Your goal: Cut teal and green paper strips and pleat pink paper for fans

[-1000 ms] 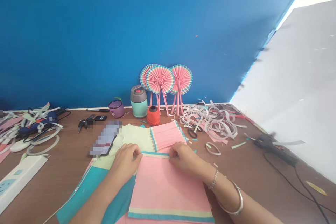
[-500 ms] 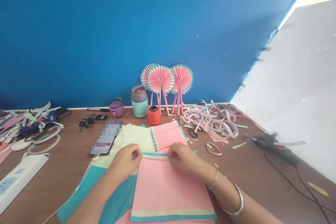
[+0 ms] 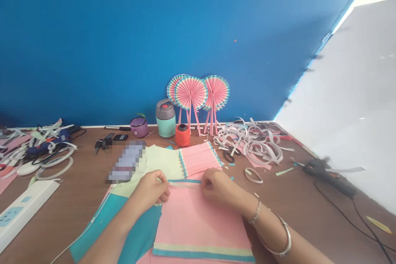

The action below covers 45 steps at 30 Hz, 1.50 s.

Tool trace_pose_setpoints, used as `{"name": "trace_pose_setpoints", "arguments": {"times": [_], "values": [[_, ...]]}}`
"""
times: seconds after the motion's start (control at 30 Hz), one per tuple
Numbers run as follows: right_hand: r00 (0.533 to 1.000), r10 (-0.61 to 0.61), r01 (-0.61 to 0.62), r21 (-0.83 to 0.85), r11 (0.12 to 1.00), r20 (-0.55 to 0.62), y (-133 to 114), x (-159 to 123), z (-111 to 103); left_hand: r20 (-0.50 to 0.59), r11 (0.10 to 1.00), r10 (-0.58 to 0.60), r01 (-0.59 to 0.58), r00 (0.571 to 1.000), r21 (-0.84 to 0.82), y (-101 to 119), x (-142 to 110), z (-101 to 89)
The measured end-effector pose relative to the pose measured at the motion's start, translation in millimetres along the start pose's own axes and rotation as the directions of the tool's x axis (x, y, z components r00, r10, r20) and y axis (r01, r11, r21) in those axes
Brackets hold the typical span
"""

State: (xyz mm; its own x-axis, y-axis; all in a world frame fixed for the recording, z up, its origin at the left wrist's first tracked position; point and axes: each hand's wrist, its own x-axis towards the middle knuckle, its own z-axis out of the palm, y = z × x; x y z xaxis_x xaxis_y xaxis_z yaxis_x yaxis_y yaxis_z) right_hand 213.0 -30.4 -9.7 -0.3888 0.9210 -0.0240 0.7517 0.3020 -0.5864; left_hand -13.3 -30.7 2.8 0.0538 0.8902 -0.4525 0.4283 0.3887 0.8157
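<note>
A pink sheet of paper (image 3: 202, 218), with cream and blue bands along its near and far edges, lies in front of me. My left hand (image 3: 153, 189) pinches its far left corner, fingers curled. At the far right part of that same edge, my right hand (image 3: 218, 187) is closed on the paper, its fingertips partly hidden. Just beyond the hands sits a pleated pink paper (image 3: 199, 159) with blue-and-cream zigzag ends. Pale green sheets (image 3: 163, 161) and a blue sheet (image 3: 139, 227) lie under and left of the pink one.
Round folded paper fans (image 3: 191, 93) stand at the wall beside a flask (image 3: 166, 119) and red thread spool (image 3: 182, 135). Curled paper strips (image 3: 262, 148), scissors (image 3: 229, 156) and a glue gun (image 3: 328, 175) lie right; a phone (image 3: 126, 161) and power strip (image 3: 27, 214) left.
The view has shifted slightly. The far edge of the pink sheet is tilted or folded a little more under my fingers, and the left fingers have shifted slightly down.
</note>
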Motion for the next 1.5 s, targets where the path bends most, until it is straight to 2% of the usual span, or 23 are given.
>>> {"name": "trace_pose_setpoints", "arguments": {"times": [0.23, 0.4, 0.57, 0.83, 1.17, 1.27, 1.5], "values": [[1.000, 0.016, -0.016, 0.005, 1.000, 0.011, 1.2, -1.6, -0.6, 0.067, 0.996, 0.081, -0.079, 0.994, -0.032, -8.8, 1.9, -4.7], [1.000, 0.007, -0.007, 0.001, 1.000, -0.008, 2.4, -1.1, -0.1, 0.035, 0.997, 0.073, -0.074, 0.997, 0.037, -6.5, 3.4, -5.0], [1.000, -0.022, 0.022, -0.005, 1.000, -0.013, 2.9, -1.1, -3.3, 0.009, 0.995, 0.090, -0.091, 0.996, 0.030, -8.2, 5.7, -2.9], [0.995, 0.038, -0.047, 0.101, 0.994, 0.091, 6.4, -5.5, -15.2, 0.024, 0.998, 0.067, -0.068, 0.997, 0.013, -7.3, 2.9, -5.8], [0.966, 0.020, -0.059, 0.145, 0.988, 0.259, 5.7, -15.7, -42.2, 0.071, 0.997, 0.071, -0.072, 0.995, 0.024, 3.0, -5.7, -6.4], [0.969, 0.036, -0.072, 0.142, 0.987, 0.245, 7.3, -15.2, -43.7, 0.062, 0.996, 0.088, -0.090, 0.994, 0.031, 1.3, -3.9, -5.1], [0.972, 0.049, -0.069, 0.079, 0.995, 0.230, 16.1, -10.9, -35.3, 0.080, 1.000, 0.030, -0.030, 0.996, -0.001, -3.7, 2.4, -8.2]]}}
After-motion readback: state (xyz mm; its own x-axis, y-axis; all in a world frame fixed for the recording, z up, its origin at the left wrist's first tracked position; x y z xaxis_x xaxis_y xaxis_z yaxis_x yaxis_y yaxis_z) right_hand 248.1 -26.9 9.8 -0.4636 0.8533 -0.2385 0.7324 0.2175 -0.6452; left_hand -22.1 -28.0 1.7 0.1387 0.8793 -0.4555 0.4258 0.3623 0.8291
